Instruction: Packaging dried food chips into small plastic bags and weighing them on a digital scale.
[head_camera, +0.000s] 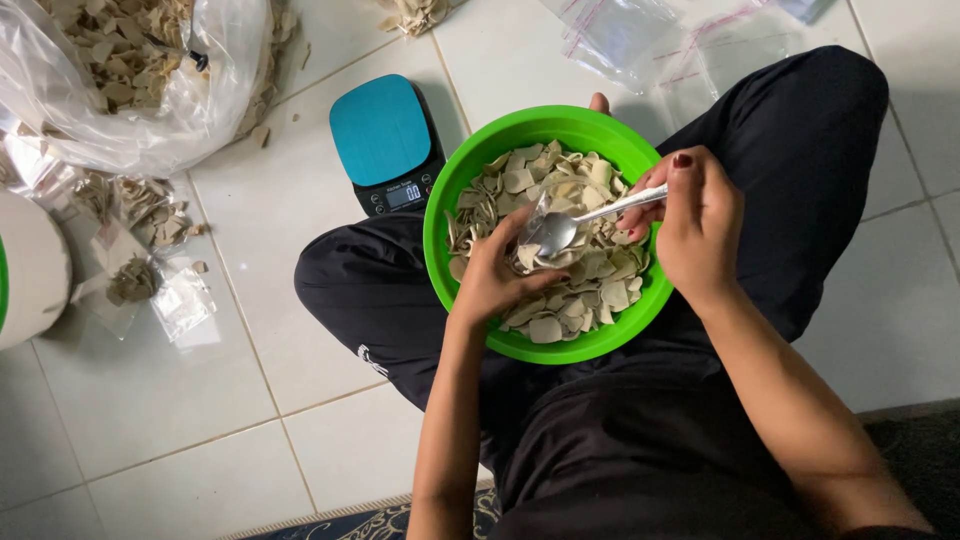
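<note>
Head view: right hand (698, 222) closed around handle of metal spoon (560, 230), spoon's scoop lowered onto pale chips (585, 280). Left hand (495, 278) cupped, fingers half-curled at spoon's scoop, touching chips. Green bowl (440, 215) under both hands, resting on lap. Kitchen scale (385, 140) just beyond left hand; clear bags (150, 70) well left.

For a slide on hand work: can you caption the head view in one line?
Right hand holds a metal spoon over a green bowl of pale chips; left hand reaches in, scale nearby.
</note>
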